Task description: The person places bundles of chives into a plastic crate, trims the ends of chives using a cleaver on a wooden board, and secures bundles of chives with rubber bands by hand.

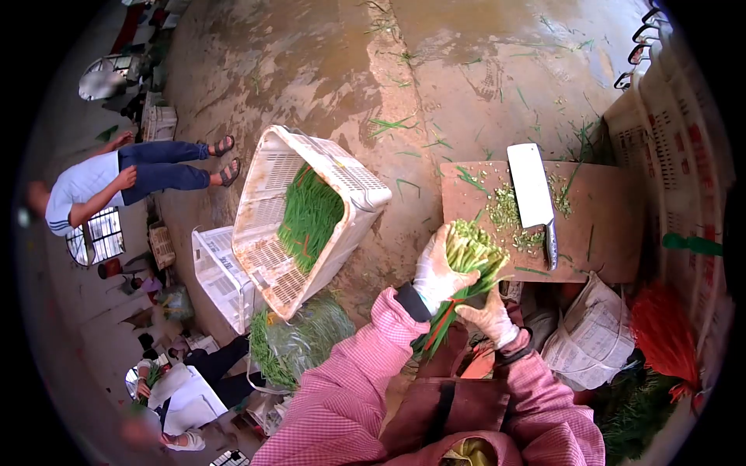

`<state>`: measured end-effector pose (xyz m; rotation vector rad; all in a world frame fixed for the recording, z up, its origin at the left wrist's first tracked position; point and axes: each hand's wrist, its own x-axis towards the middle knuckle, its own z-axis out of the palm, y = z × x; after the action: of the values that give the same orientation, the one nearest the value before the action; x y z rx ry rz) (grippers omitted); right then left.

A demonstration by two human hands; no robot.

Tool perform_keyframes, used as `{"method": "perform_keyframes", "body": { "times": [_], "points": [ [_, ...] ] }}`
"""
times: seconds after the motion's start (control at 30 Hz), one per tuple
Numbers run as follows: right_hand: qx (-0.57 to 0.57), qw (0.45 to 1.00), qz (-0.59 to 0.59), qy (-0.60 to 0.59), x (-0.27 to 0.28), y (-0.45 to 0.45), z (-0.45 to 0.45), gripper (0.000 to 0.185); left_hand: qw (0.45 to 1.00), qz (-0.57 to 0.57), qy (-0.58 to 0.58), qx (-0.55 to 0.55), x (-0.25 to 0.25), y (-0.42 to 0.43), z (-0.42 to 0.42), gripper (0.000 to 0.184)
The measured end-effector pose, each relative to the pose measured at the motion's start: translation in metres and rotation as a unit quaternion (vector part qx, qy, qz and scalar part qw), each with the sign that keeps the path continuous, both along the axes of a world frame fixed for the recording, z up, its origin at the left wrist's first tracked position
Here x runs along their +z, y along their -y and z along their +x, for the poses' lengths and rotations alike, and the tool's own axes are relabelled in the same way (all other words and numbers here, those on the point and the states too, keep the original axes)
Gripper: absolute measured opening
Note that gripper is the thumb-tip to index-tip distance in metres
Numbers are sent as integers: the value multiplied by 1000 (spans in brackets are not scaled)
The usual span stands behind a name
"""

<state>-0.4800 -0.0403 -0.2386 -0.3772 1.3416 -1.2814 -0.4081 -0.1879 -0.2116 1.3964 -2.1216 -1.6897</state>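
My left hand point(439, 276), in a pale glove, is wrapped round a bunch of green vegetable stalks point(472, 252) near its pale ends. The stalks' green parts hang down toward my lap, with a red strip along them. My right hand point(491, 318), also gloved, grips the same bunch from the other side, lower down. Just beyond my hands is a brown cutting board point(606, 225) strewn with short pale trimmings point(505, 210). A cleaver point(531, 186) lies flat on it, handle toward me.
A tilted white plastic crate point(365, 198) holds green bunches point(311, 221), with another crate point(214, 264) beside it. A plastic-wrapped green bundle point(311, 334) lies left of me. Red ties point(664, 334) and a white sack point(588, 334) are at right. Two people point(93, 182) are at left.
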Motion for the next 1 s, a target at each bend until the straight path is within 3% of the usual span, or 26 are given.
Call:
{"method": "perform_keyframes", "body": {
  "times": [0.03,0.07,0.1,0.13,0.2,0.27,0.3,0.33,0.37,0.4,0.43,0.5,0.53,0.6,0.67,0.73,0.8,0.87,0.93,1.0],
  "points": [
    [-67,981,-28,178,21,20,13,88,1000,-17,23,-13,26,0,6,105],
    [-127,926,-56,352,42,36,26,79,998,-35,47,-25,54,5,15,109],
    [-146,922,-31,357,84,44,29,65,992,102,-72,-30,96,23,32,116],
    [-96,914,-61,389,91,36,44,71,977,157,-89,-112,154,44,45,122],
    [-54,891,-92,442,146,17,65,76,905,355,-208,-110,206,60,102,125],
    [13,859,-80,506,216,-2,74,84,906,362,-200,-90,222,37,175,123],
    [36,861,-87,499,233,-16,82,86,876,414,-240,-61,252,-6,179,119],
    [56,865,-100,488,247,-24,89,88,866,445,-162,-159,249,-34,213,112],
    [15,896,-114,429,274,-19,89,94,837,505,-150,-146,258,-70,225,110],
    [-2,873,-91,480,290,-9,78,95,802,568,-166,-80,272,-99,227,108],
    [-84,871,-178,450,313,16,69,80,765,613,-196,-13,282,-118,227,105],
    [-32,941,-134,309,326,41,43,28,722,644,-243,70,301,-134,230,100],
    [5,988,-67,136,336,55,38,17,716,643,-258,88,310,-138,232,98],
    [-84,979,-151,-110,334,76,29,17,715,632,-280,108,326,-142,240,94],
    [-73,968,-198,-137,352,73,6,16,720,616,-298,120,341,-144,248,89],
    [79,976,-187,-82,397,50,8,17,725,598,-311,140,352,-147,251,84],
    [185,915,-310,-178,420,40,27,22,746,559,-327,156,363,-146,251,80],
    [257,866,-327,-277,431,37,42,21,796,464,-360,150,378,-144,249,80],
    [269,890,-279,-239,435,32,48,16,798,456,-359,164,391,-145,249,79],
    [212,841,-362,-342,438,29,47,14,796,450,-361,185,403,-149,246,78]
  ]
}}
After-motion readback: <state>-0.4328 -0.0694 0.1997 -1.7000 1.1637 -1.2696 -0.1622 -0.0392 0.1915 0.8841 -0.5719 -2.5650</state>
